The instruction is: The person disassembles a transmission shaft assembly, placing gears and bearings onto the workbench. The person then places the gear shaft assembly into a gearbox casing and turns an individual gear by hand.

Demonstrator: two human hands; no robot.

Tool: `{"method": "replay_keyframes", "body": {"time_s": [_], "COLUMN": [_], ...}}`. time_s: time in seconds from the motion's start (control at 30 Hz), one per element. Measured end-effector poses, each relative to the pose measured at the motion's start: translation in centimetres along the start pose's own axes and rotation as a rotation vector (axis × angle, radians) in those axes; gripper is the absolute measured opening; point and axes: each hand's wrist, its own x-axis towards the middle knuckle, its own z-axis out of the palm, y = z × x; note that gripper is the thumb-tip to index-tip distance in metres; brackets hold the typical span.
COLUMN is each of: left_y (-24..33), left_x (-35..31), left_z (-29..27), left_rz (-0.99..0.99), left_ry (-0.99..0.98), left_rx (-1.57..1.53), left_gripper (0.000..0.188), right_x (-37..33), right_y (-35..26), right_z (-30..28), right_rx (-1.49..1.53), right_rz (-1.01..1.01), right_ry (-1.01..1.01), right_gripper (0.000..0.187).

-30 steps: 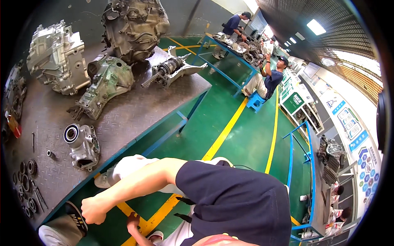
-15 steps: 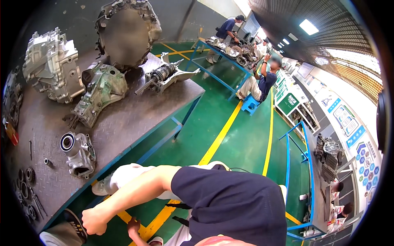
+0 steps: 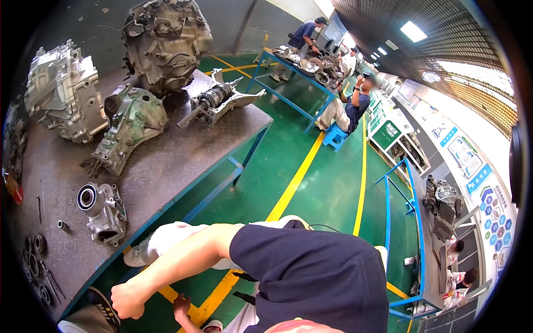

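Note:
My right hand (image 3: 128,300) is closed in a fist at the lower left, its bare forearm (image 3: 177,263) reaching across from a navy sleeve. No object sticks out of the fist. It hangs off the workbench's front edge, close to a dark striped shoe (image 3: 102,308). Just right of it, what looks like my left hand (image 3: 182,307) shows in part at the lower edge; its fingers are mostly hidden. Nearest on the steel-topped workbench (image 3: 161,175) sits a small metal housing (image 3: 107,219) with a round bearing (image 3: 87,197). Neither hand touches it.
Behind are a silver gearbox casing (image 3: 65,94), a large dirty transmission (image 3: 166,47), a greenish housing (image 3: 129,127) and a geared shaft (image 3: 214,96) in a half-shell. Gears and rings (image 3: 34,261) lie at left. Co-workers are by a blue-framed table (image 3: 288,86), one on a blue stool (image 3: 335,136).
The view has shifted slightly, so the bench parts sit a little further left. The far seated person's raised hands have moved a little. My hands hold the same pose.

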Motion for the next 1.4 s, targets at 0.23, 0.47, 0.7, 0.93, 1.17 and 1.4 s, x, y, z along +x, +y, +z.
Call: {"method": "replay_keyframes", "body": {"time_s": [0.23,0.47,0.7,0.93,1.17,1.4], "left_y": [-0.3,0.2,0.1,0.5,-1.5,-1.4], "left_x": [0.9,1.2,1.7,2.2,3.6,3.6], "left_z": [0.1,0.0,0.3,0.9,2.1,2.1], "left_rz": [0.004,0.0,-0.005,-0.024,0.005,0.027], "left_ry": [0.006,-0.009,-0.022,-0.031,-0.011,-0.016], "left_rx": [0.015,0.028,0.058,0.022,0.068,0.07], "left_gripper": [0.048,0.052,0.053,0.053,0.052,0.053], "right_x": [0.3,0.1,-0.2,0.5,0.0,0.0], "right_y": [0.6,1.1,1.0,1.0,-0.3,-0.9], "right_z": [0.2,0.3,-0.2,1.1,-0.5,-0.9], "right_rx": [-0.019,-0.003,0.022,0.019,-0.011,0.015], "right_rz": [0.03,0.042,0.019,0.008,-0.006,0.04], "right_ry": [-0.037,-0.035,-0.012,-0.027,-0.018,-0.002], "right_gripper": [0.035,0.035,0.031,0.036,0.034,0.029]}}
